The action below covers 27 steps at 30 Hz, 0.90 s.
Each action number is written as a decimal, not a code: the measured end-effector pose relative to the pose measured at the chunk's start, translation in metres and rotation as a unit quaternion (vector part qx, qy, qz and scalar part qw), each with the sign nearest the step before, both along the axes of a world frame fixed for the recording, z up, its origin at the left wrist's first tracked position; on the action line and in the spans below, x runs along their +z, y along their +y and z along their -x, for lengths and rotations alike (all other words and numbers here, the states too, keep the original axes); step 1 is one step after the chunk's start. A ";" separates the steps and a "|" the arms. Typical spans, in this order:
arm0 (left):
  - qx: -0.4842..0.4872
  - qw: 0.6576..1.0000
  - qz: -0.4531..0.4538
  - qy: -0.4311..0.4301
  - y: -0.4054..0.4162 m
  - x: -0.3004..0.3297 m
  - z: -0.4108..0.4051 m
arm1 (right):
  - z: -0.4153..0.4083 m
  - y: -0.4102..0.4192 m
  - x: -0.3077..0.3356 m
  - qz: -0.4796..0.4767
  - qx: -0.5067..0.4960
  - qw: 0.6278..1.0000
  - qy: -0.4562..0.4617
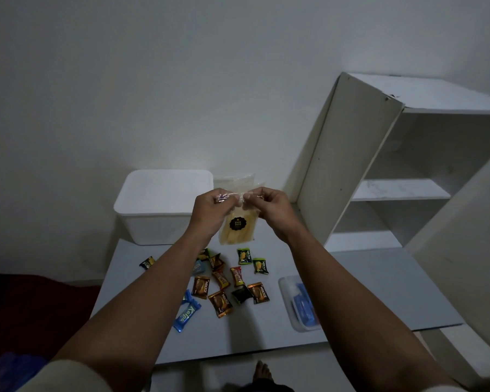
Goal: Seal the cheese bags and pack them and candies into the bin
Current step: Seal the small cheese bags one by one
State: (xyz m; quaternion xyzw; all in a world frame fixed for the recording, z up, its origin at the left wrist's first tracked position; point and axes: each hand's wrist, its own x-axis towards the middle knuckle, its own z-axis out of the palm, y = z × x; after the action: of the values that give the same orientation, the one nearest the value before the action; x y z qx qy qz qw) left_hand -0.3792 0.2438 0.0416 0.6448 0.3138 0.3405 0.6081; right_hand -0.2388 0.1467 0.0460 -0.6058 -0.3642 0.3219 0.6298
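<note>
A clear cheese bag (239,228) with yellow sticks and a black round label hangs in the air above the table. My left hand (210,211) pinches its top edge on the left and my right hand (269,209) pinches it on the right. Behind the hands more clear cheese bags (235,181) lie on the table. The white bin (159,206) stands at the table's far left. Several wrapped candies (232,278) in brown, green, red and blue wrappers are scattered on the grey table (365,278) below the held bag.
A clear plastic box (299,302) with blue items sits on the table at the right. A white open shelf unit (393,165) stands at the right against the wall. A foot (262,372) shows on the floor below the table's near edge.
</note>
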 end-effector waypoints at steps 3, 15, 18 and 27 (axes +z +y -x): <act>0.006 1.000 0.007 -0.009 -0.002 -0.001 0.000 | -0.002 0.003 0.000 0.002 -0.006 1.000 -0.006; 0.016 1.000 0.004 0.003 0.001 -0.003 0.003 | -0.007 -0.005 -0.004 0.003 -0.038 0.999 -0.008; 0.024 0.999 0.024 -0.004 -0.005 -0.002 0.003 | -0.005 -0.004 -0.002 0.008 -0.029 0.999 -0.021; 0.013 1.000 -0.017 0.014 -0.008 0.003 0.006 | 0.001 -0.004 0.000 0.015 0.005 1.000 -0.009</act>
State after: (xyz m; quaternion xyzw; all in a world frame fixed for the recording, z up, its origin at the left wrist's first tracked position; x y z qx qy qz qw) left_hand -0.3853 0.2358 0.0444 0.6555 0.3248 0.3452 0.5879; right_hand -0.2402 0.1424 0.0458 -0.6161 -0.3681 0.3249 0.6159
